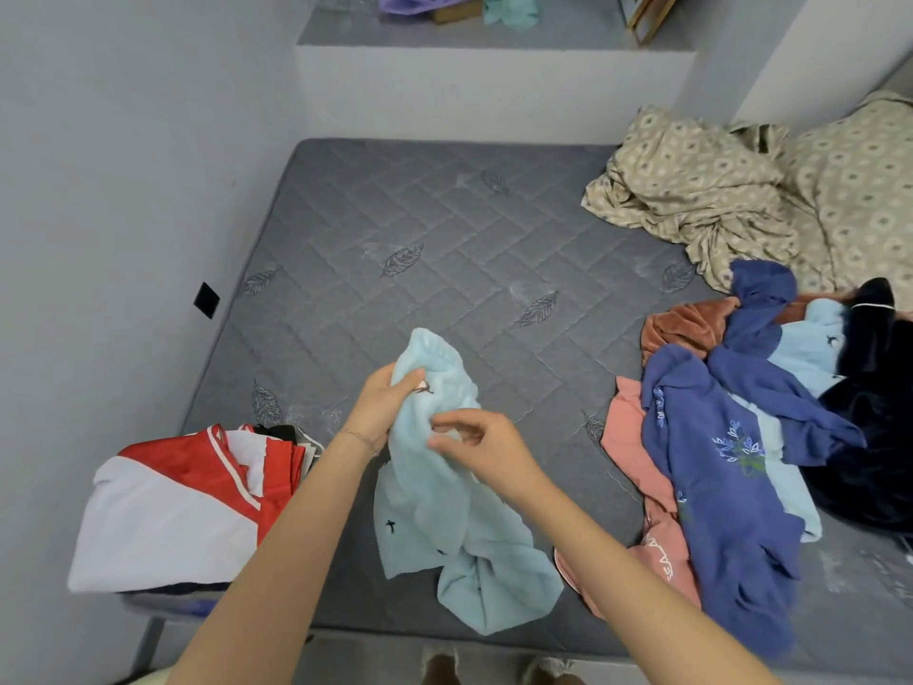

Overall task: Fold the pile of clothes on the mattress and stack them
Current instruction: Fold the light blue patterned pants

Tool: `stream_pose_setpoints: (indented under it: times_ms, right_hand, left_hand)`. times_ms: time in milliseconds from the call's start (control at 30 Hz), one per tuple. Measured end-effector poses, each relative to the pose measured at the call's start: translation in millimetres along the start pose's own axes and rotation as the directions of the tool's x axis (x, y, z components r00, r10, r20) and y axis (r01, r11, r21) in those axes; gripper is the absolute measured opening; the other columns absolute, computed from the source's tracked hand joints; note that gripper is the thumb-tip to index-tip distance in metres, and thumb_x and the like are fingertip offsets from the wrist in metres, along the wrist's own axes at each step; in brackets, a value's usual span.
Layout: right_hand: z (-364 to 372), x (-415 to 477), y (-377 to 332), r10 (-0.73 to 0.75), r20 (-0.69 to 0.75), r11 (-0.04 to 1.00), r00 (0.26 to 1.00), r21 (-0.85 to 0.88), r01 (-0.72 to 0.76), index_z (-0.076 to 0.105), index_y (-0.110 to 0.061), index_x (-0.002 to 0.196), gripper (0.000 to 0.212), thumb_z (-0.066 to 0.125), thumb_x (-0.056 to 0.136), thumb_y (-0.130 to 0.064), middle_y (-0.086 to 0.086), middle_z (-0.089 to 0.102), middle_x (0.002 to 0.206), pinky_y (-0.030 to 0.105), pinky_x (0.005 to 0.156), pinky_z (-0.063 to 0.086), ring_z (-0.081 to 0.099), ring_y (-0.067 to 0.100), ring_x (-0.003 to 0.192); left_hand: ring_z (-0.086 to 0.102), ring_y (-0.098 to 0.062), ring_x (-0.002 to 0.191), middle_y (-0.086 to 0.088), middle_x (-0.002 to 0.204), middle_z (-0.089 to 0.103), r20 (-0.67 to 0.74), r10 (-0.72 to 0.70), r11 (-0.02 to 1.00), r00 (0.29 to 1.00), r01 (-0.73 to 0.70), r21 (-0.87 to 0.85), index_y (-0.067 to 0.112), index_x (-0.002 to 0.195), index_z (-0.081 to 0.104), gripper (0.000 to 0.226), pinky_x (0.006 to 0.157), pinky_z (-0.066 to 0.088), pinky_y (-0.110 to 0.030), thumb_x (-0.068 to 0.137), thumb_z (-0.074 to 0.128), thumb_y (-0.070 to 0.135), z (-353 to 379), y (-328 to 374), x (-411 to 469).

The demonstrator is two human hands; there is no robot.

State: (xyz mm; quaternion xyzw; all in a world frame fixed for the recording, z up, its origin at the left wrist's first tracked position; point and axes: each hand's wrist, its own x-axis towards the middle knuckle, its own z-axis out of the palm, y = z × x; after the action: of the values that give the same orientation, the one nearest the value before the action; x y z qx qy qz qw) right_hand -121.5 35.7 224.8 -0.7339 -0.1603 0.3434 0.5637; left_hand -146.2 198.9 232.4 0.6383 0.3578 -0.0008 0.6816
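Over the near half of the grey quilted mattress [444, 229], a light blue fleece garment [444, 511] was lifted by its upper end while its lower part lay crumpled on the surface near the front edge. The left hand [383, 407] gripped the bunched top of the fleece, its fingers curled round the cloth. Just beside and below it, the right hand [474, 442] pinched a fold of the same garment between its fingertips.

To the left, at the mattress corner, sat a stack of folded clothes topped by a red and white garment [173, 506], with darker pieces showing beneath. To the right lay the unfolded pile: a blue sweatshirt with embroidered leaves [716, 467] spread over a pink garment [637, 452], a rust-brown piece [686, 323] behind them, and a dark navy garment [869, 388] at the far right edge. Patterned beige bedding [716, 190] was heaped in the far right corner. A small black square [206, 300] sat on the wall left of the mattress.
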Motion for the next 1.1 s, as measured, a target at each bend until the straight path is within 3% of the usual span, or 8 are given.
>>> stream_pose_setpoints:
  times_ms: [133, 267, 367, 500, 633, 800, 967, 1100]
  right_hand:
    - [-20, 18, -12, -0.123, -0.229, 0.992, 0.966, -0.047, 0.115, 0.062, -0.029, 0.115, 0.046, 0.083, 0.074, -0.021, -0.009, 0.059, 0.109, 0.012, 0.081, 0.043, 0.054, -0.005, 0.088]
    - [-37, 33, -22, -0.083, 0.003, 0.982, 0.997, -0.169, 0.082, 0.032, -0.040, 0.146, 0.089, 0.083, 0.073, -0.035, -0.010, 0.029, 0.149, 0.023, 0.112, 0.026, 0.028, 0.005, 0.138]
    - [-38, 36, -37, -0.095, 0.223, 0.973, 0.970, -0.183, 0.137, 0.018, -0.047, 0.148, 0.101, 0.084, 0.073, -0.033, -0.023, 0.016, 0.154, 0.026, 0.114, 0.016, 0.009, -0.001, 0.144]
    - [-27, 44, -50, -0.084, 0.422, 0.952, 0.903, -0.234, 0.198, 0.051, -0.045, 0.127, 0.066, 0.083, 0.070, -0.041, -0.026, 0.045, 0.131, 0.028, 0.114, 0.027, 0.029, 0.002, 0.137]
    - [-2, 47, -45, -0.049, 0.373, 0.914, 0.927, -0.357, 0.192, 0.064, -0.011, 0.095, 0.069, 0.072, 0.057, -0.068, 0.003, 0.057, 0.081, 0.034, 0.070, 0.038, 0.049, 0.011, 0.076]
    - [-4, 41, -19, 0.002, 0.357, 0.857, 0.934, -0.482, 0.183, 0.063, -0.019, 0.099, 0.052, 0.075, 0.067, -0.058, 0.002, 0.067, 0.094, 0.042, 0.077, 0.048, 0.060, 0.021, 0.084]
    - [-26, 38, 11, 0.123, 0.280, 0.758, 0.952, -0.646, 0.092, 0.060, -0.013, 0.090, 0.035, 0.076, 0.074, -0.041, 0.003, 0.065, 0.084, 0.031, 0.066, 0.040, 0.058, 0.023, 0.080]
    - [-41, 43, 20, 0.125, 0.164, 0.703, 0.979, -0.710, 0.029, 0.061, -0.013, 0.088, 0.022, 0.067, 0.080, -0.032, 0.006, 0.067, 0.086, 0.031, 0.064, 0.040, 0.061, 0.026, 0.080]
  left_hand:
    - [0.063, -0.009, 0.079, 0.001, 0.086, 0.068, 0.080, 0.129, 0.991, 0.988, -0.131, 0.030, 0.012, 0.092, 0.063, 0.009, 0.069, 0.050, -0.023, 0.096, 0.056, 0.015, -19, -1, -4]
    - [0.067, -0.009, 0.082, 0.002, 0.089, 0.073, 0.244, 0.145, 0.989, 0.959, -0.135, -0.058, 0.012, 0.098, 0.065, 0.039, 0.069, 0.053, -0.022, 0.072, 0.076, 0.038, -36, 10, -14]
    - [0.068, -0.012, 0.079, 0.000, 0.089, 0.072, 0.399, 0.129, 0.991, 0.908, -0.111, -0.069, 0.007, 0.103, 0.064, 0.073, 0.065, 0.053, -0.022, 0.051, 0.087, 0.054, -49, 26, -25]
    - [0.066, -0.019, 0.084, -0.011, 0.098, 0.068, 0.486, 0.167, 0.979, 0.858, -0.205, 0.024, -0.002, 0.112, 0.057, 0.079, 0.068, 0.054, -0.025, 0.060, 0.084, 0.051, -59, 45, -37]
    - [0.058, -0.011, 0.063, -0.007, 0.069, 0.066, 0.443, 0.185, 0.889, 0.877, -0.341, 0.304, 0.007, 0.090, 0.062, 0.035, 0.059, 0.045, -0.023, 0.071, 0.084, 0.027, -58, 51, -40]
    - [0.057, -0.007, 0.073, 0.002, 0.077, 0.066, 0.283, 0.338, 0.863, 0.898, -0.415, 0.287, 0.012, 0.086, 0.066, 0.037, 0.067, 0.045, -0.023, 0.072, 0.068, 0.047, -72, 46, -39]
    - [0.061, -0.006, 0.080, 0.010, 0.084, 0.067, -0.022, 0.460, 0.888, 0.888, -0.460, -0.025, 0.023, 0.088, 0.066, 0.017, 0.073, 0.051, -0.020, 0.082, 0.064, 0.038, -96, 62, -37]
    - [0.063, -0.002, 0.077, 0.014, 0.080, 0.069, -0.028, 0.493, 0.870, 0.869, -0.493, 0.027, 0.020, 0.090, 0.064, 0.010, 0.071, 0.052, -0.018, 0.096, 0.056, 0.021, -101, 74, -34]
